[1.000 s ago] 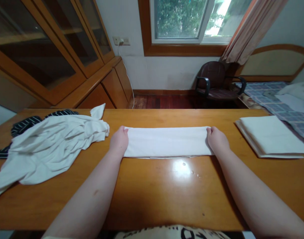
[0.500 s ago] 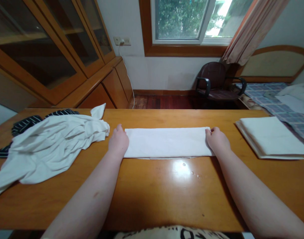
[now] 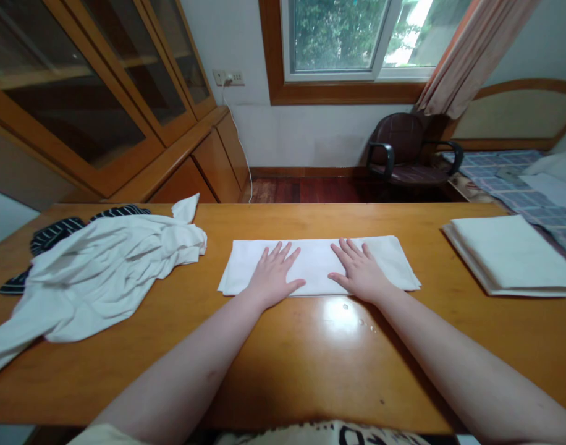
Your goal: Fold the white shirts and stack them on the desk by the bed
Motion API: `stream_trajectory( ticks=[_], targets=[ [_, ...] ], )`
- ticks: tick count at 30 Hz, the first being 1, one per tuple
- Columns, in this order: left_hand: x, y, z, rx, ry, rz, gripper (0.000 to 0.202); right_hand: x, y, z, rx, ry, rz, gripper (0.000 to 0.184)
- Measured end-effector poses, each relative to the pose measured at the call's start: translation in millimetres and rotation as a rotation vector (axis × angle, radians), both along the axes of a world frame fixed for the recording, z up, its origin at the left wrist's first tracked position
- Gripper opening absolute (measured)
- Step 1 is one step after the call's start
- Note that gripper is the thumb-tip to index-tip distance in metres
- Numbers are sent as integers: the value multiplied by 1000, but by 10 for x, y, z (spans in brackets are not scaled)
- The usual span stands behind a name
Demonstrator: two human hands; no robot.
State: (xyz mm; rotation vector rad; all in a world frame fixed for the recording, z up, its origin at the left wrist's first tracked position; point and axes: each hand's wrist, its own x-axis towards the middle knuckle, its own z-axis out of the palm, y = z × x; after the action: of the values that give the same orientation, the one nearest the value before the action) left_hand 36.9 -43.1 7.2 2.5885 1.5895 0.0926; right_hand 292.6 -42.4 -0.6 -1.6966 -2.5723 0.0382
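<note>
A white cloth (image 3: 316,267), folded into a long flat strip, lies across the middle of the wooden table (image 3: 283,364). My left hand (image 3: 274,275) rests flat on its left half with the fingers spread. On the right half, my right hand (image 3: 358,270) also presses down flat, fingers apart. Neither hand grips anything. Both ends of the strip stick out past my hands, and layered edges show at its lower corners.
A crumpled white garment (image 3: 111,266) lies at the left, with a black striped cloth (image 3: 55,233) partly under it. At the right sits a folded white cloth stack (image 3: 510,253). Beyond the table are a chair (image 3: 398,151), a cabinet (image 3: 172,148) and a bed (image 3: 510,179).
My hands have let go of the strip's two ends and moved inward onto its top. Their fingers have gone from pinching to spread flat. The strip's ends now show.
</note>
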Motion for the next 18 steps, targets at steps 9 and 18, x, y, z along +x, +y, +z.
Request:
stream_trajectory(
  ticks=[9,18],
  targets=[
    [-559,-20,-56,10,68,270,70,569,24,-43,-33,-28,-218,80],
    [-635,-13,116,58,145,549,66,558,4,148,51,-66,-453,73]
  ],
)
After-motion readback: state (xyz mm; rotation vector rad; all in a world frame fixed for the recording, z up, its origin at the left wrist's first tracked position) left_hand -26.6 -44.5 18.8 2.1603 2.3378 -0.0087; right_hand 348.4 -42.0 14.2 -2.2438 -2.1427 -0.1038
